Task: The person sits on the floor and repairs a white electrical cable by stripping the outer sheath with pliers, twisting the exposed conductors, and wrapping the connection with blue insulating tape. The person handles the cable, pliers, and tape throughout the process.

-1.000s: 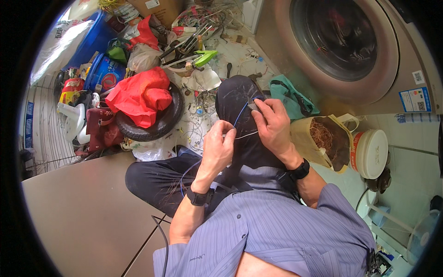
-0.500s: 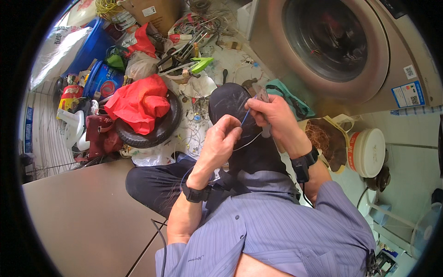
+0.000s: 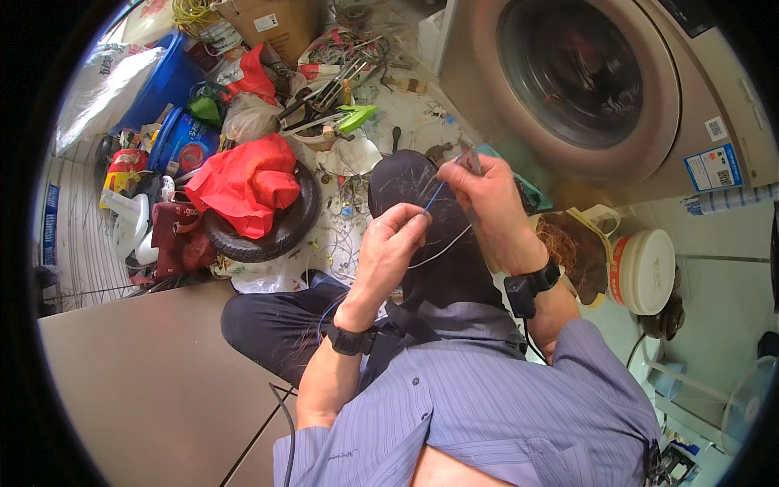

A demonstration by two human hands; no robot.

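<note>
Over my raised knee in dark trousers, a thin blue wire (image 3: 436,197) stretches between my two hands. My left hand (image 3: 389,246) is closed, thumb and forefinger pinching the wire's lower part. Higher and to the right, my right hand (image 3: 492,203) is closed around a flat greyish tool (image 3: 470,161), whose kind I cannot make out. The wire's upper end meets its thumb and fingers beside that tool. A white wire (image 3: 443,252) curves out below my left hand toward the right one. Strands of wire also hang near my left wrist.
A washing machine (image 3: 661,162) stands at the upper right. To the left lie a black tyre (image 3: 307,213) with a red bag (image 3: 243,183) on it and a blue bucket (image 3: 185,140). A sack of copper-coloured wire (image 3: 560,243) and a lidded white bucket (image 3: 652,272) stand at the right.
My right hand has turned, so its back faces up more and hides more of the tool. Both hands stay close together, with the blue wire still between them.
</note>
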